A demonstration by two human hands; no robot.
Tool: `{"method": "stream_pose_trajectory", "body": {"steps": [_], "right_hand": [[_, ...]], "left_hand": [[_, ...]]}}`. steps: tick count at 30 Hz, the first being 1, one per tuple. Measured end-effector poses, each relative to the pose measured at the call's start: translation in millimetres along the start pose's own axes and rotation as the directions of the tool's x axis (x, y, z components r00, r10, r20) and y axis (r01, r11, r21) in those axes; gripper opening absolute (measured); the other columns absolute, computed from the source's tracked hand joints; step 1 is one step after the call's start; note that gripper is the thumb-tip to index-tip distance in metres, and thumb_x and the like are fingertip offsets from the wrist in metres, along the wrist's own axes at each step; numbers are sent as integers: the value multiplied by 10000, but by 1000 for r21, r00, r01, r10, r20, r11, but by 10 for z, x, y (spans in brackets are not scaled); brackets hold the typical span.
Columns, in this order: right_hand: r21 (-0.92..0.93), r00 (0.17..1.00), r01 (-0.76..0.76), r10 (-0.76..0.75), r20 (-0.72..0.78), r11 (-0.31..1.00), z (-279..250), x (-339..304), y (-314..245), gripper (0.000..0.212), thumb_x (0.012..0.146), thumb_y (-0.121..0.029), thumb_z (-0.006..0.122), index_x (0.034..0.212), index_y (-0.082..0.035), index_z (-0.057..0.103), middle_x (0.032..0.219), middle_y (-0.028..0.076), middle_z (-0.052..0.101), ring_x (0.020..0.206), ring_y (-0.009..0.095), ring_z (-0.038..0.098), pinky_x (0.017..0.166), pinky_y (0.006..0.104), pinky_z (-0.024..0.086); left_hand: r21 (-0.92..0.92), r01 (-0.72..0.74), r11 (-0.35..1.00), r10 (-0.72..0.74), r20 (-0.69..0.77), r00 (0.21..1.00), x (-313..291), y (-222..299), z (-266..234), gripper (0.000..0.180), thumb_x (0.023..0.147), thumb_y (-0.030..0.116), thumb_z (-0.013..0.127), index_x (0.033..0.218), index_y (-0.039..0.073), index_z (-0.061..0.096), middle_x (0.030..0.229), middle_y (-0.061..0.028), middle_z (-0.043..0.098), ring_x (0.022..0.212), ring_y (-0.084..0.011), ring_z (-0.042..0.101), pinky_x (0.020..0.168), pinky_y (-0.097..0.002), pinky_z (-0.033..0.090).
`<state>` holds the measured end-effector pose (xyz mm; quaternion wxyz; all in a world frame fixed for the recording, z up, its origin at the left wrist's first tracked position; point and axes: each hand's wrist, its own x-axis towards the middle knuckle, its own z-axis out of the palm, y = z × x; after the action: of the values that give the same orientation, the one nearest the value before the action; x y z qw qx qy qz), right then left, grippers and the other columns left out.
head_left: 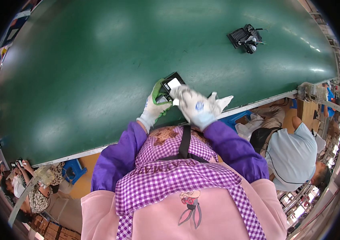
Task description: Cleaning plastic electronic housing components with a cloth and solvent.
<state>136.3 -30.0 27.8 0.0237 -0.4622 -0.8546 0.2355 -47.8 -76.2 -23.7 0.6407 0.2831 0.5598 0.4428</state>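
Tabletop [78, 80], wide and green. Near its front edge, the gloved left hand [152, 106] grips a black, boxy item [174, 82]; the gloved right hand [194, 104] overlaps it, its grip unclear.

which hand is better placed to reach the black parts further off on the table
Right, probably: the right hand is nearer to the black parts, which lie beyond it and to its right. The left hand is farther off and holds the black item.

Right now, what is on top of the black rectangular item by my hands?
A white rectangular patch shows on the black item; the white-gloved right hand hides its lower-right part, so nothing there can be seen.
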Motion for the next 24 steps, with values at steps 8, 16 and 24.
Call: {"method": "stream_pose_trajectory", "body": {"steps": [8, 16, 24], "right_hand": [[-25, 976, -112, 115, 185, 993, 47, 148, -166, 293, 919, -310, 499, 1091, -76, 535, 1014, 189, 629, 870, 363, 646, 753, 467, 523], [101, 966, -256, 259, -10, 961, 21, 998, -122, 297, 946, -352, 440, 1097, -131, 567, 1089, 162, 648, 941, 354, 648, 809, 457, 520], [183, 949, -301, 312, -35, 936, -5, 1280, 20, 331, 944, -381, 464, 1166, -148, 541, 1121, 171, 635, 1025, 354, 615, 880, 439, 491]], "left_hand": [[-24, 54, 998, -52, 79, 996, 51, -69, -67, 916, 709, -39, 701, 1481, 209, 275, 970, -43, 622, 599, -99, 545, 434, -237, 424], [-37, 13, 999, -9, 89, 996, 22, -21, -38, 899, 712, -8, 709, 1479, 157, 270, 1060, -61, 606, 650, -101, 562, 447, -246, 442], [-183, 101, 978, -115, -67, 991, -140, -137, -393, 829, 758, -36, 697, 1470, 113, 299, 966, -79, 616, 654, -120, 582, 444, -250, 445]]}}
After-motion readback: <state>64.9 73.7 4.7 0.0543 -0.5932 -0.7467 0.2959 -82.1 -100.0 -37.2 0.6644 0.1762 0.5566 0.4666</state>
